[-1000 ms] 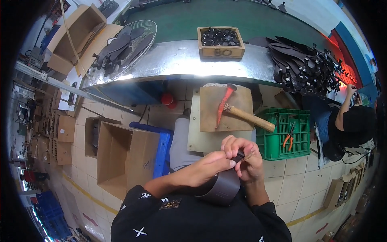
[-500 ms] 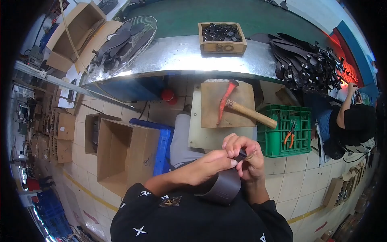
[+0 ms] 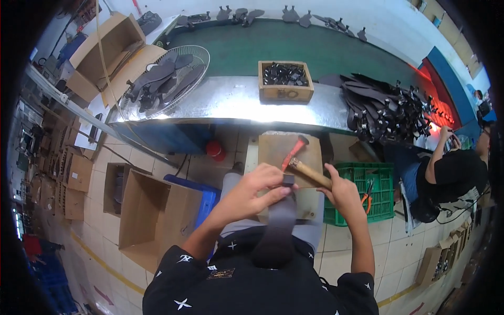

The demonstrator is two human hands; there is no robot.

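The right hand (image 3: 341, 193) has left the sole (image 3: 281, 218) and sits at the end of the hammer (image 3: 308, 172), fingers part-curled, its grip unclear; the left hand (image 3: 262, 190) alone pinches the sole before the shirt (image 3: 220, 294). Work seems to be turning toward the tool.

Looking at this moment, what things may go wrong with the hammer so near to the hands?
The left hand is close to the red head of the hammer, so a careless lift might knock it. The handle sticks out past the board's edge by the right hand; a bump might shift it. The dark sole, held near one end, may slip.
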